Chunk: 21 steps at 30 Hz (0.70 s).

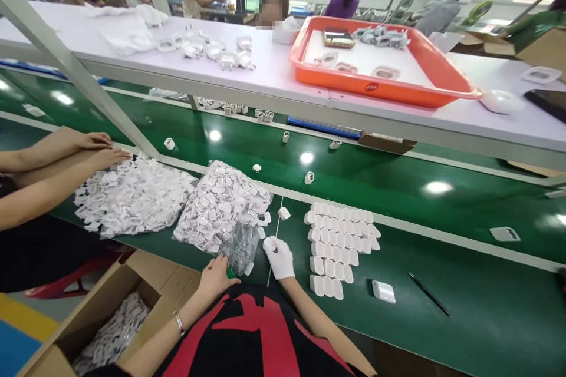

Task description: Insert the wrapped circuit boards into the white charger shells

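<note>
My left hand [216, 275], bare with a thin bracelet at the wrist, is curled closed at the near corner of a clear plastic bag [223, 212] full of small white parts; a bit of green shows under the fingers. My right hand [279, 256] wears a white glove and is closed on a small white part near the bag's right corner. Just right of it, white charger shells [338, 241] lie in neat rows on the green table [442, 283].
A loose pile of white parts [132, 194] lies at left, with another person's hands [104, 150] on it. An open cardboard box [106, 330] holds more parts below left. A white block [383, 291] and a black pen [428, 293] lie at right. An orange tray [380, 85] sits on the shelf above.
</note>
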{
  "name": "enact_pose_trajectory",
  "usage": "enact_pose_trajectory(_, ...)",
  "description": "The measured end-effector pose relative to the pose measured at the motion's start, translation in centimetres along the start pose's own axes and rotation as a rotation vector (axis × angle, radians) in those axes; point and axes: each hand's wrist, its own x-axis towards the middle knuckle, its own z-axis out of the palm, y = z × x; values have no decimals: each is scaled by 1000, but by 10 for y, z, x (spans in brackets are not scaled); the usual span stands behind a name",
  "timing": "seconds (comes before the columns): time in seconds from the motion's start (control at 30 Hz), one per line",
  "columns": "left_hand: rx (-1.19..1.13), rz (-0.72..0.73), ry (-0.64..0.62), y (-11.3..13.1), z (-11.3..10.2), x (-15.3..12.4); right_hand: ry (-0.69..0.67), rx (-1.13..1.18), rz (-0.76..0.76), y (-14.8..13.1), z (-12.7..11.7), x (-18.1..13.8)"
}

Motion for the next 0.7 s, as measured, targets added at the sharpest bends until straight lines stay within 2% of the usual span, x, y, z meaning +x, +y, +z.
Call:
enact_pose_trajectory(0.13, 106, -29, -35, -4, 10, 3, 161, -85, 20, 1, -10, 34)
enact_pose_trajectory(0.27, 159, -32, -72, -3, 13, 8, 238, -198, 48, -14, -15, 62)
enact_pose_trajectory(0.33, 171, -40, -86, -3, 13, 9, 234, -281, 75, -24, -17, 73)
enact_pose_trajectory(0.4, 172, -53, -96, -3, 14, 8, 155, -364, 96, -34, -18, 82)
enact_pose_trajectory(0.57, 83, -113, -61, -8, 9, 2, -185, -558, 161, -58, -23, 106)
enact_pose_trajectory(0.7, -99, -177, 39, -17, -8, -6, -350, -684, 109, -101, -20, 159)
